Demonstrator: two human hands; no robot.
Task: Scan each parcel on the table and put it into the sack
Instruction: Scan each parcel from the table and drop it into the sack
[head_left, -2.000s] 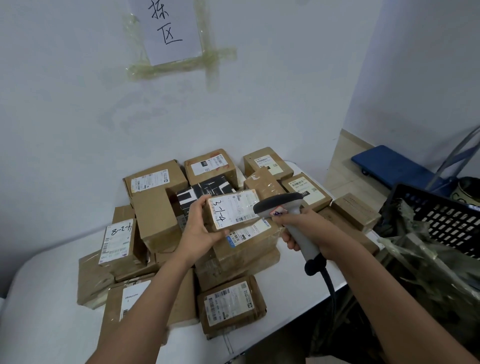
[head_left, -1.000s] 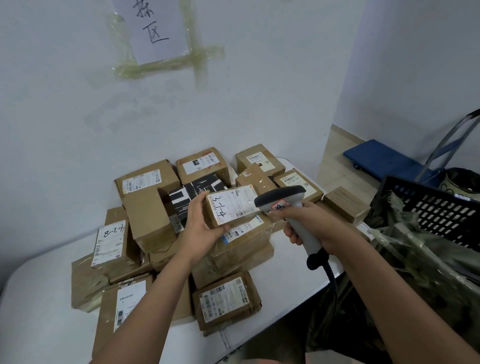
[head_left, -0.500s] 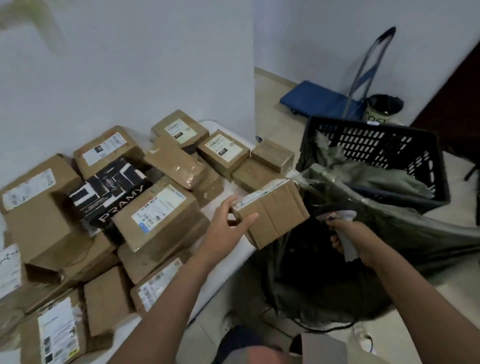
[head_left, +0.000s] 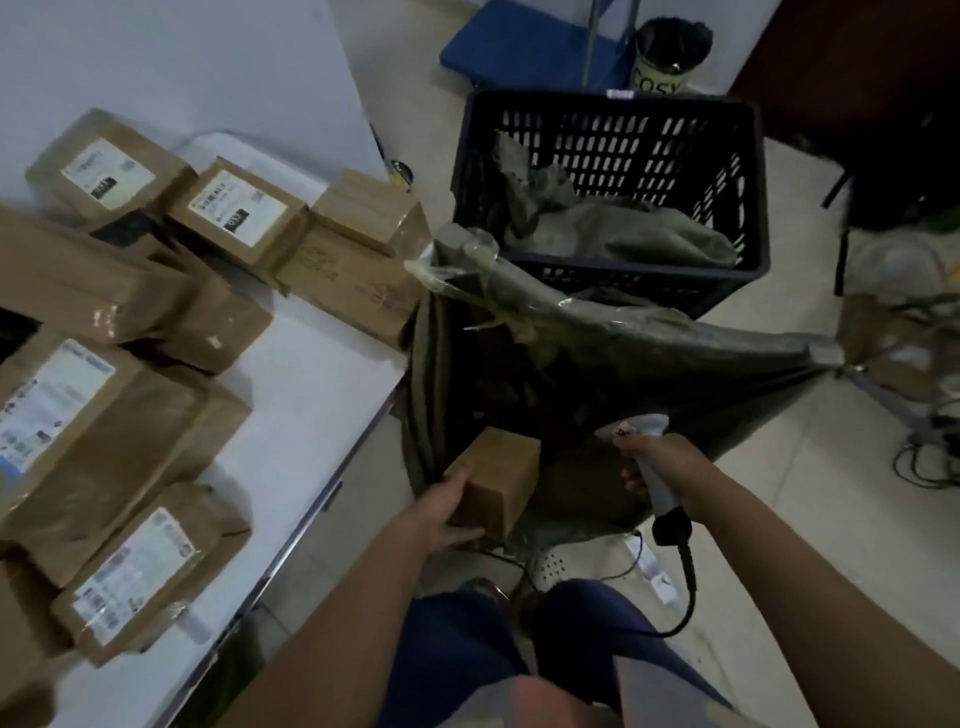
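Lowering a small cardboard parcel (head_left: 500, 480) into the green sack (head_left: 649, 358), left hand (head_left: 447, 514) wrapped round it; right hand (head_left: 657, 462) clutches the scanner (head_left: 649, 467); many parcels (head_left: 119, 431) remain on the worktop (head_left: 311, 395).

Both bare forearms reached forward and down from the lower edge of the view. The left hand (head_left: 445, 512) gripped a small brown cardboard parcel (head_left: 501, 478), thumb along its near edge. The right hand (head_left: 655, 462) curled around the grey handle of a corded barcode scanner (head_left: 655, 480).
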